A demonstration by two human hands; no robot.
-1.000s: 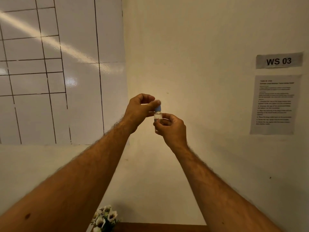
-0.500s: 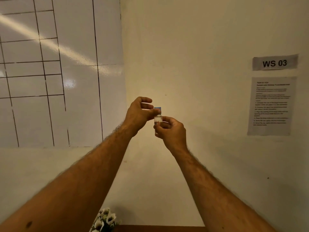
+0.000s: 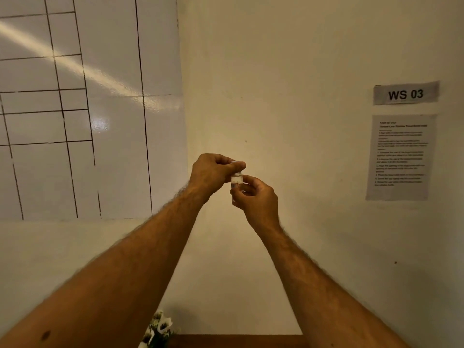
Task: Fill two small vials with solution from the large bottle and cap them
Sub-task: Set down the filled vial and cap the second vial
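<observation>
Two bare hands are up in front of the wall corner, well above the wooden table edge (image 3: 238,340) at the bottom of the view. Right hand (image 3: 258,197) has the small vial (image 3: 236,181), thumb and fingers curled round its lower body, holding it upright, clear glass showing above the fingers. Left hand (image 3: 213,173) sits on top, fingers bunched and pressed together over the vial's head, thumb tip reaching across it. The cap itself is hidden under those fingers, so whether it is fully seated I cannot tell. The two hands are touching at the vial, left above, right below and slightly nearer. Both forearms stretch up from the near edge of the view.

Off to the left, a glossy whiteboard (image 3: 113,71) ruled with black grid lines, a streak of glare running across it. On the right wall, a grey label reading "WS 03" (image 3: 406,93), and just beneath it a printed instruction sheet (image 3: 401,156), text too small to read. Down at the near edge, a little bunch of white flowers (image 3: 158,330) peeks in beside the table edge.
</observation>
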